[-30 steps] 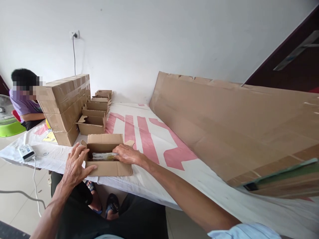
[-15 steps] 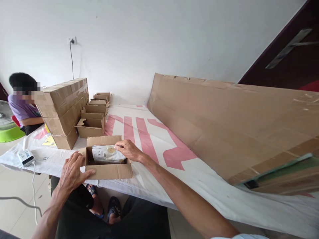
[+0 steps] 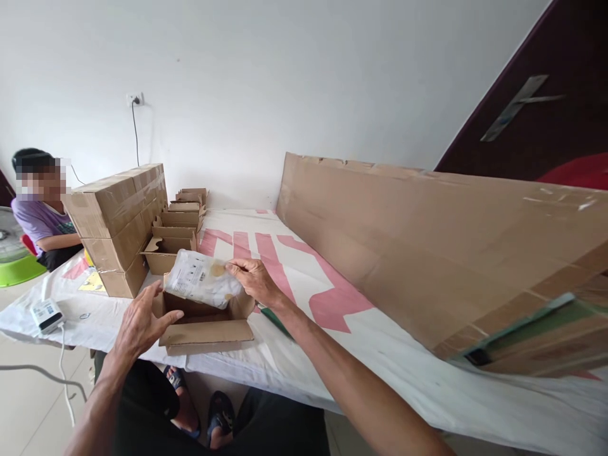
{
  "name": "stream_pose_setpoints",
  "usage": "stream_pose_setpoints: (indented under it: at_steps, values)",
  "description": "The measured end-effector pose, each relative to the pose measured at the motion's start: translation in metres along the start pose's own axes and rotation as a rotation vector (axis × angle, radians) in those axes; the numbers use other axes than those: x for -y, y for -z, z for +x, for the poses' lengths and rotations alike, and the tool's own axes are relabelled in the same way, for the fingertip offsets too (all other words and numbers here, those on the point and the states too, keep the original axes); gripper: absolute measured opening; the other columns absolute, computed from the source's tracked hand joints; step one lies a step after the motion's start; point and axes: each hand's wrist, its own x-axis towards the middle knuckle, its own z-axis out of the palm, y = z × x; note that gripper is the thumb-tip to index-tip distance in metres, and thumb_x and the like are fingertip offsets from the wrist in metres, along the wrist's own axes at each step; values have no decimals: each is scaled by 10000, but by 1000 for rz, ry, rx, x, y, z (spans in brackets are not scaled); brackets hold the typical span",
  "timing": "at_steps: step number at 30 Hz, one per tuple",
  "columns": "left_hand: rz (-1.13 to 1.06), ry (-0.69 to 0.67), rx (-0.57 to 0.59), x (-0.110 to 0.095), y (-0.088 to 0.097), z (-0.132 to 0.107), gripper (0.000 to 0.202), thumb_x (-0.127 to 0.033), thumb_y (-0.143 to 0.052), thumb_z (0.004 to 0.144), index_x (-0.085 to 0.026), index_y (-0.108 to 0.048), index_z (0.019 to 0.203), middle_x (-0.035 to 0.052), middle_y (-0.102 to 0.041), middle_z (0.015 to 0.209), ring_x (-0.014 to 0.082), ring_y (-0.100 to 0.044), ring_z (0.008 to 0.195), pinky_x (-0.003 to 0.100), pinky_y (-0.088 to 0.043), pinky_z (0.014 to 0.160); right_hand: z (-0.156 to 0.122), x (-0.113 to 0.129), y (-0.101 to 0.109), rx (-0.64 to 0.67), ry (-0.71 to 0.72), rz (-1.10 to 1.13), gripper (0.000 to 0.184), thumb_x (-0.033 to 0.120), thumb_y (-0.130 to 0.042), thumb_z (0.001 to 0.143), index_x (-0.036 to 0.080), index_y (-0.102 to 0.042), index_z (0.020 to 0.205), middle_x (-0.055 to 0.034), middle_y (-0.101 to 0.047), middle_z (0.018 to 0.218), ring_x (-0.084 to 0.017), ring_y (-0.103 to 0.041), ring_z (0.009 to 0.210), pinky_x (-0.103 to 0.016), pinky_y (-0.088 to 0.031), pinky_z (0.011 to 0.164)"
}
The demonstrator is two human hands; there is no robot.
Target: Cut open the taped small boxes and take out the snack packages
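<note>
An open cardboard box [image 3: 208, 334] sits near the table's front edge, its flaps spread. Above its mouth a white printed plastic pouch [image 3: 192, 276] with a yellowish round mark is tilted, its lower part at the box opening. My right hand [image 3: 256, 278] pinches the pouch by its upper right edge. At the box's left end, my left hand [image 3: 142, 320] rests with fingers spread and the thumb reaching over the front side. What lies deeper in the box is hidden in shadow.
Taped cartons [image 3: 118, 221] are stacked at the left, beside a row of open boxes [image 3: 166, 253]. A large cardboard sheet [image 3: 403, 253] leans along the right. A small white device [image 3: 46, 315] with a cable lies at the left edge. Another person [image 3: 45, 218] sits beyond.
My right hand has lifted the pouch from inside the box to above its opening, tilting it up. My left hand stays by the box's left end. The view has shifted slightly.
</note>
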Motion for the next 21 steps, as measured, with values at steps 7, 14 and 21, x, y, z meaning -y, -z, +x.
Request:
stream_pose_setpoints:
  at_steps: [7, 14, 21]
  values:
    - [-721, 260, 127, -21, -2, 16, 814, -468, -960, 662, -220, -702, 1393, 93, -792, 1160, 240, -770, 850, 348, -660, 654, -26, 27, -12, 24, 244, 61, 461, 685, -655, 960, 257, -822, 933, -92, -780, 1054, -280, -707, 1048, -433, -535, 985]
    - [-733, -50, -111, -14, -6, 21, 362, -480, -960, 710, -251, -864, 973, 145, -734, 1305, 343, -717, 1246, 484, -625, 1034, -46, 20, -11, 58, 25, 234, 756, 802, -729, 851, 265, -692, 1382, -146, -609, 1545, -328, -576, 1418, -487, -477, 1172]
    - [-532, -173, -41, -17, -6, 23, 213, -424, -869, 837, -282, -864, 997, 132, -634, 1504, 343, -659, 1352, 477, -616, 1056, -44, 5, -27, 194, -354, 660, 677, 601, -849, 805, 209, -677, 1330, -77, -792, 1042, -223, -731, 844, -305, -570, 686]
